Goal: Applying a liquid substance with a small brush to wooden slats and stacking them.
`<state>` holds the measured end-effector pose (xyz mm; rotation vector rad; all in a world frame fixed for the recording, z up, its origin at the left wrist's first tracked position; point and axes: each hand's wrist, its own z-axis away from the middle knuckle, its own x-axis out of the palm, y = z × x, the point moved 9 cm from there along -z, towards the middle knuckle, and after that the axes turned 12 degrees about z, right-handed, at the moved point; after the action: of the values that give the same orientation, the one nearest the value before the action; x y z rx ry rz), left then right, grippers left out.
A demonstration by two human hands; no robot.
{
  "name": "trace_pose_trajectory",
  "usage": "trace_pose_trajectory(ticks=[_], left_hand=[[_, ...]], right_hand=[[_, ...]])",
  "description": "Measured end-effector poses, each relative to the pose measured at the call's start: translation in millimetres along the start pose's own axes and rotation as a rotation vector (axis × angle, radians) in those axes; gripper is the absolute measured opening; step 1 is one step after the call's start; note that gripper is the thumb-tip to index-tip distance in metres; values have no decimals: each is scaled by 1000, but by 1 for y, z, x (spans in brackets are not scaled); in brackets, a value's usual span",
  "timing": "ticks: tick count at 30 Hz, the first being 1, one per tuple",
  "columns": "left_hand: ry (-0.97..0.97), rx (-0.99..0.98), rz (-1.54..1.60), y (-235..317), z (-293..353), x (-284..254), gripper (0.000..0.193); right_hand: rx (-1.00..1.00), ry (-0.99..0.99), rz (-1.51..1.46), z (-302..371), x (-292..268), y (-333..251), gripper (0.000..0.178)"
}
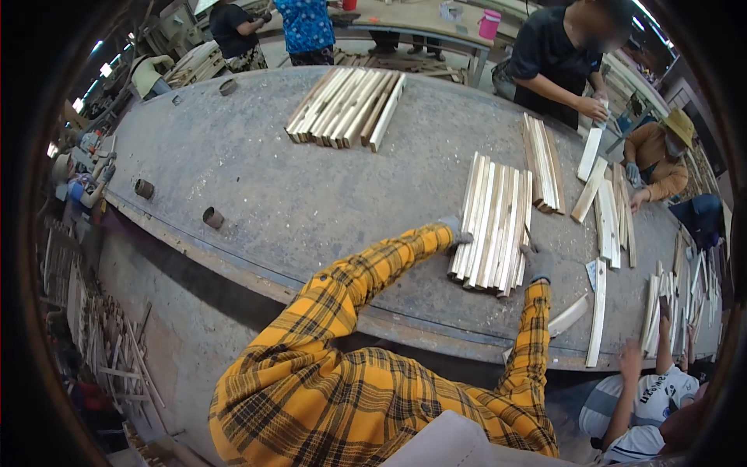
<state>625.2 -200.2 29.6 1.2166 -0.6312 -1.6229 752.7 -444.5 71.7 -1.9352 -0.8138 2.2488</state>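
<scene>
A row of pale wooden strips (490, 210) lies side by side on the large grey table, its strips packed close together. My left hand (456, 231), in a grey glove, presses against the left side of this row with its fingers bent over the edge strip. Against the right side, close to the near end, is my right hand (536, 263), also gloved, so the row is gripped between both hands. Its fingers are dark and small here, partly hidden by the glove's back. Just beyond the row's right side lies a narrower stack of strips (545, 167).
Another row of strips (346, 107) lies at the table's far side. Short rusty pipe pieces (213, 217) stand at left. Loose strips (597, 311) are scattered at right, with a curved offcut (569, 314) near my right sleeve. Co-workers handle wood around the table (257, 194).
</scene>
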Motion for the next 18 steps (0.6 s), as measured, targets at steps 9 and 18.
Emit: trace_pose_trajectory(ticks=[9, 18], left_hand=[[-267, 99, 43, -79, 273, -72, 82], [-420, 37, 582, -204, 432, -57, 60]], right_hand=[[9, 354, -82, 119, -10, -114, 44], [-306, 16, -112, 207, 119, -326, 32]])
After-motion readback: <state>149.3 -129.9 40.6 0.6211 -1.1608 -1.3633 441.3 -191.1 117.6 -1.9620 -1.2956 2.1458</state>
